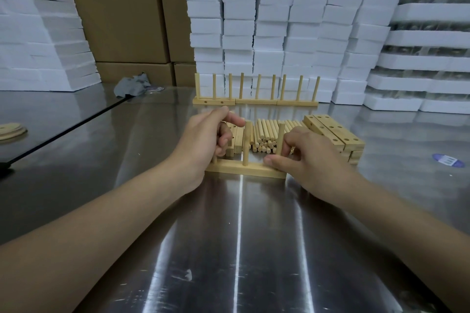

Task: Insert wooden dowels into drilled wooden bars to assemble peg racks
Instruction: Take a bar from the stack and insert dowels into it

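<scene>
A wooden bar (244,171) lies across the steel table (241,236) in front of me. Three dowels stand in it. My left hand (203,140) curls its fingers round the left dowel (215,159), of which only the foot shows. The middle dowel (246,145) stands free. My right hand (307,160) holds the right dowel (281,138) with its fingers, and its thumb lies along the bar's front edge. Behind the bar lies a pile of loose dowels (267,134).
Drilled bars (335,134) are stacked at the right of the pile, and a few more bars (238,138) lie left of it. Three finished peg racks (254,101) stand in a row farther back. Behind them are white foam blocks (279,20), cardboard boxes (127,20) and a grey rag (132,85).
</scene>
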### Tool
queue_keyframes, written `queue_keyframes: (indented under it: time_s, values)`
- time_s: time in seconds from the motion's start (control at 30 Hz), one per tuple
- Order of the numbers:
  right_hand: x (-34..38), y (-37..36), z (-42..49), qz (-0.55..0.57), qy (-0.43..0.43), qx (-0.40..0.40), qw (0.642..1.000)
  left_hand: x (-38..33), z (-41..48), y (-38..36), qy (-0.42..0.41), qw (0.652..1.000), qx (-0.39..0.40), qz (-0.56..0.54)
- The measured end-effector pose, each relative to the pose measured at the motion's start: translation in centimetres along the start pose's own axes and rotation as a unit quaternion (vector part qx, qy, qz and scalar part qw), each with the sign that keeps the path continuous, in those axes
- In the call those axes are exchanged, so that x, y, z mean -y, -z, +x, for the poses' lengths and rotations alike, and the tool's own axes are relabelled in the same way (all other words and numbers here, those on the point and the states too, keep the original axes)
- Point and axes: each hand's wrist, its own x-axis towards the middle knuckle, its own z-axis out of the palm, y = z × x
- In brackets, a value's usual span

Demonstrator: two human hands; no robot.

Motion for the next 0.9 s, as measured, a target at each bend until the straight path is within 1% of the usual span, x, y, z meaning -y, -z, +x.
queue_keyframes:
  time_s: [0.23,0.33,0.4,0.43,0.5,0.73,0.83,0.9]
  values:
    - [-0.6,-0.4,-0.7,0.019,-0.008,-0.006,1.0,-0.3,-0.2,-0.1,0.008,1.0,0.004,0.009]
    - [-0.6,-0.1,-0.6,0.112,-0.006,-0.028,0.993,-0.2,-0.2,0.0,0.008,1.0,0.007,0.011]
    - [-0.3,0.1,-0.2,0.213,-0.005,-0.065,0.975,-0.2,-0.2,-0.1,0.009,1.0,0.009,0.012]
    - [-0.2,0.1,0.0,0.259,-0.002,-0.07,0.963,-0.2,-0.2,-0.1,0.01,1.0,0.01,0.013]
    - [0.0,-0.1,0.1,0.3,0.008,-0.068,0.952,-0.1,-0.2,-0.1,0.012,1.0,0.016,0.013]
    - [-0.4,0.6,0.5,0.257,0.017,-0.046,0.965,-0.2,-0.5,-0.2,0.022,0.999,0.027,-0.019]
    - [-0.1,0.8,0.6,0.259,0.004,-0.045,0.965,-0.2,-0.5,-0.2,0.029,0.999,0.02,-0.013]
    - [0.1,0.8,0.6,0.239,0.0,-0.05,0.97,-0.3,-0.5,-0.2,0.029,0.999,0.019,-0.008]
